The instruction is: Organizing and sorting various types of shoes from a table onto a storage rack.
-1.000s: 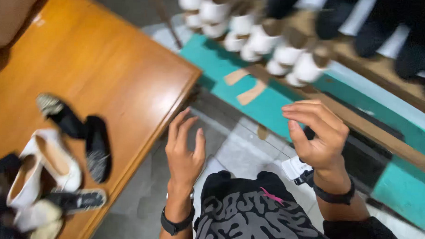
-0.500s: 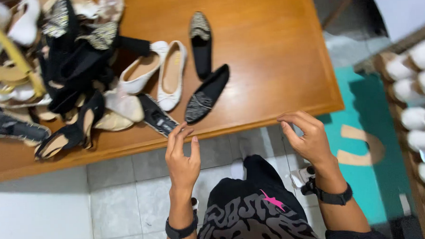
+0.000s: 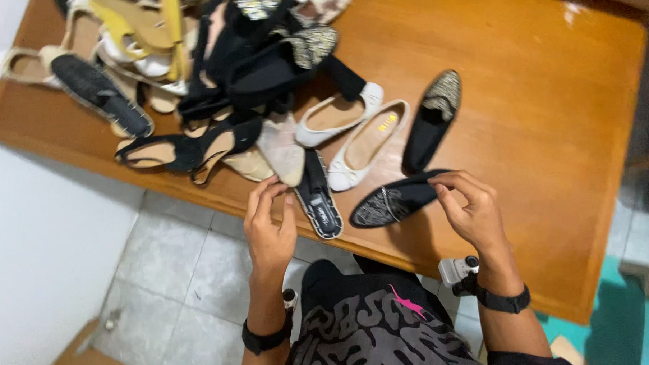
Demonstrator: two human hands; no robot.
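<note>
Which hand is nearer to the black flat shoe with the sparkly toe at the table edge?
The right hand is nearer: its fingertips touch the heel end of the black flat shoe. The left hand is apart, left of it, beside a black striped-edge shoe.

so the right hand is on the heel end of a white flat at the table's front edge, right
Not quite: the head view shows the right hand on the heel end of a black flat, not a white one. It does lie near the front edge of the wooden table.

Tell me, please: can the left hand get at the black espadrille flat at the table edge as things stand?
Probably yes. The left hand hovers open just beside the black espadrille flat, and nothing lies between them; the shoe pile sits farther back.
</note>
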